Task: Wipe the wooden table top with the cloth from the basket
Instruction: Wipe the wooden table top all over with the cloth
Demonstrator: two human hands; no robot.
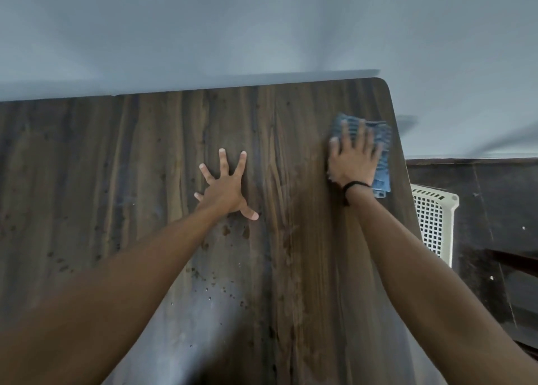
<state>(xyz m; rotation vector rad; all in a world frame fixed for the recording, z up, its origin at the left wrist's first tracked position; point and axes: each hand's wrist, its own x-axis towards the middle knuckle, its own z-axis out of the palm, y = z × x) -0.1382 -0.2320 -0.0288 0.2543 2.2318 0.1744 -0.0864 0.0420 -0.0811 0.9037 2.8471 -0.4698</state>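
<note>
Cloth (383, 169): blue, folded, flat on the worktop near its far right corner, under the right grip.
Right grip (353, 160): fingers straight and slightly spread, pressing the cloth down (a black band (353, 184) circles the wrist).
Left grip (227, 191): fingers splayed wide, resting on bare wood mid-worktop, well apart from the cloth.
Worktop (116, 166): dark wood grain, with specks (221, 287) toward the near side.
Basket (433, 218): white plastic lattice, just past the worktop's right edge.
</note>
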